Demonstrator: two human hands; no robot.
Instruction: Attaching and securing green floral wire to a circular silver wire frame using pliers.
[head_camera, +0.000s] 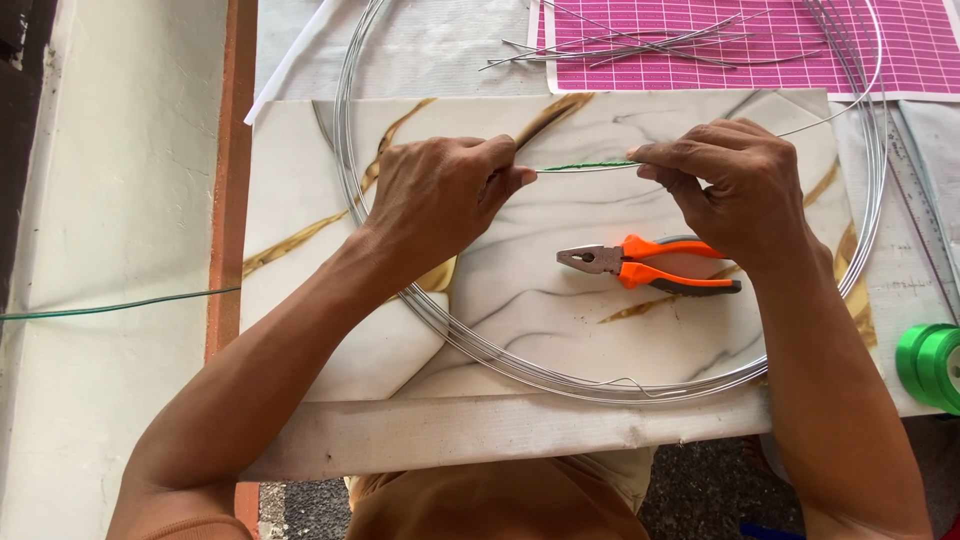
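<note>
Green-wrapped wire stretched between both hands' fingers, apparently pinched.

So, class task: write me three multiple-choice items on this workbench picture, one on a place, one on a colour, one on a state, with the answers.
1. Where do the pliers lie?
A. on the pink mat
B. on the marble board, inside the wire coil
C. on the floor

2. What colour are the plier handles?
A. orange
B. blue
C. yellow

3. What are the two hands doing?
A. resting flat
B. gripping the pliers
C. pinching a green-wrapped wire between them

Answers:
1 B: they lie on the marble board, ringed by the wire coil.
2 A: both handles are orange.
3 C: the left hand and right hand each pinch one end of the green-wrapped wire.
</note>
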